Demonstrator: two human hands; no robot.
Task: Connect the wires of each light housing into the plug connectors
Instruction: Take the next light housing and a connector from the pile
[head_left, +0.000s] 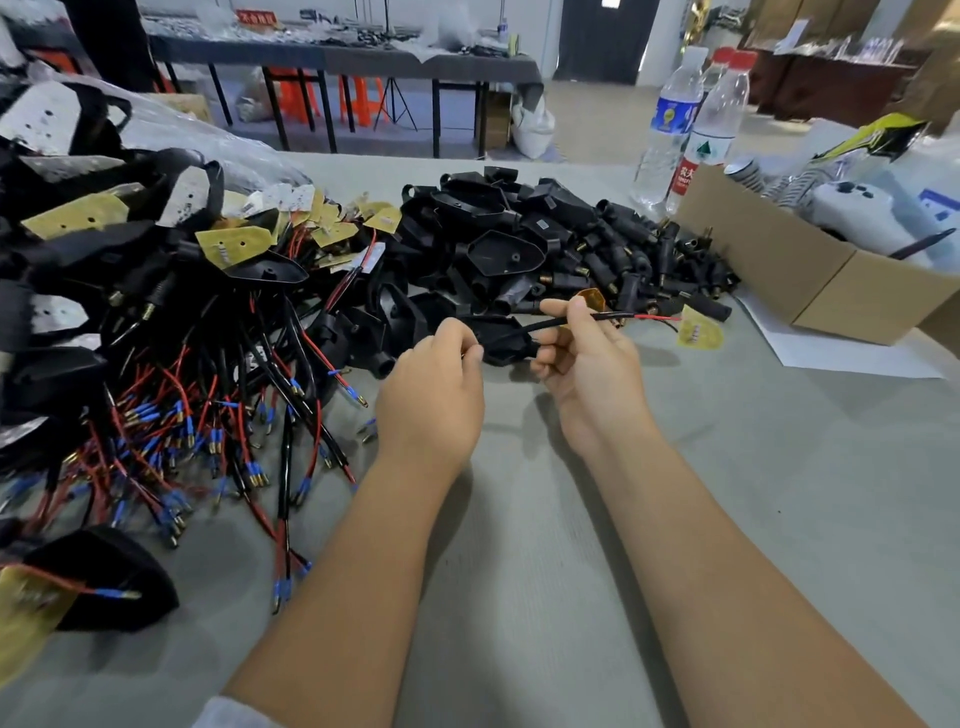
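Housing (501, 340), black, held above the table (571, 571) between both hands, in front of the heap of loose housings. Left hand (436, 387) pinches its near end; right hand (582, 353) grips its far side and pinches the cable (550, 326), whose red and black wires (652, 317) trail right to a yellow board (698, 328). Step judged: one unit picked and oriented; next move calls for seating the wire ends in a plug connector (670, 249) from the pile.

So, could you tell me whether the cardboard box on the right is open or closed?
Open. The brown cardboard box has no flaps over its top, and white and striped items inside it show above its rim.
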